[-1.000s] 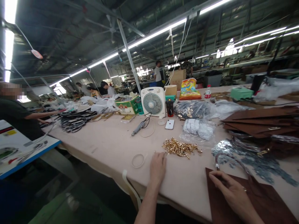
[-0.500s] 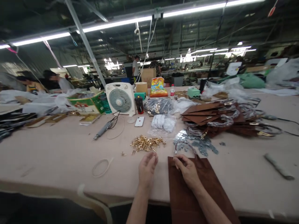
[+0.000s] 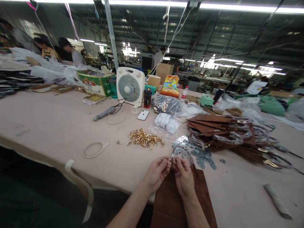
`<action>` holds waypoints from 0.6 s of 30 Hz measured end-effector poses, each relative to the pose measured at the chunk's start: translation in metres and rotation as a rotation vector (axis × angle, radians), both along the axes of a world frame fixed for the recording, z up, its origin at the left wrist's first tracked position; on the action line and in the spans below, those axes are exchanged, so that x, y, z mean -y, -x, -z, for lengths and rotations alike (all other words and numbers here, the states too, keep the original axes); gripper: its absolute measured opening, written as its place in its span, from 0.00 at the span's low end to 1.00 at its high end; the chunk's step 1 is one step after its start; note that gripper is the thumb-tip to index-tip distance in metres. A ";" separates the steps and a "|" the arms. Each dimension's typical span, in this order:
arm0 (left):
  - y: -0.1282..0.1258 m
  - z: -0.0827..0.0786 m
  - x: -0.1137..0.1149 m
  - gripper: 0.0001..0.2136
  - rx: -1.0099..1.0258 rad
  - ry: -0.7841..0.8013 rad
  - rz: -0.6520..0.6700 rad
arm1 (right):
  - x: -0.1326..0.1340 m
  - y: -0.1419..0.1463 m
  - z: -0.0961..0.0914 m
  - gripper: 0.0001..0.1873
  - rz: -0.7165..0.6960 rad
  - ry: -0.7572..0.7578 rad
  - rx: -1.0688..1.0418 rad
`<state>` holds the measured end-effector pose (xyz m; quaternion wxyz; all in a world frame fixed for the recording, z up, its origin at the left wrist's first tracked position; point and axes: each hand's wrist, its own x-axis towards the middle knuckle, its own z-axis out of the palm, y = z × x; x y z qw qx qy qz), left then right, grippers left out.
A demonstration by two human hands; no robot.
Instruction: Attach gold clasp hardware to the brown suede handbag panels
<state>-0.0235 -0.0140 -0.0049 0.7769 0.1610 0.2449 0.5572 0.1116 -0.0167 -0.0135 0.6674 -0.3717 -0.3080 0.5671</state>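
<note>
Forearms stretch forward, fingertips nearly meeting; the left hand (image 3: pixel 157 174) pinches a gold fitting (image 3: pixel 169 163); the right hand (image 3: pixel 185 180) pinches the handle (image 3: pixel 191 157) near its end; the brown bag (image 3: pixel 169 198) lies beneath, at the bench's (image 3: pixel 239 190) near edge.

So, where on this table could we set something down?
Bare cloth lies between the grey tool and the pale loop, and between the brown bag and the grey roll. Crowded: from the gold pieces across the small grey pieces to the stacked brown bags.
</note>
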 end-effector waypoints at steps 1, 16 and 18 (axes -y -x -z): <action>0.000 0.000 0.000 0.15 -0.002 -0.005 -0.004 | 0.000 0.000 0.000 0.16 -0.009 0.023 -0.019; -0.005 0.003 0.001 0.18 -0.060 -0.072 -0.020 | 0.007 0.000 0.000 0.10 -0.185 0.065 -0.030; -0.005 0.003 0.001 0.17 -0.056 -0.079 -0.022 | 0.007 0.001 0.000 0.10 -0.178 0.060 -0.024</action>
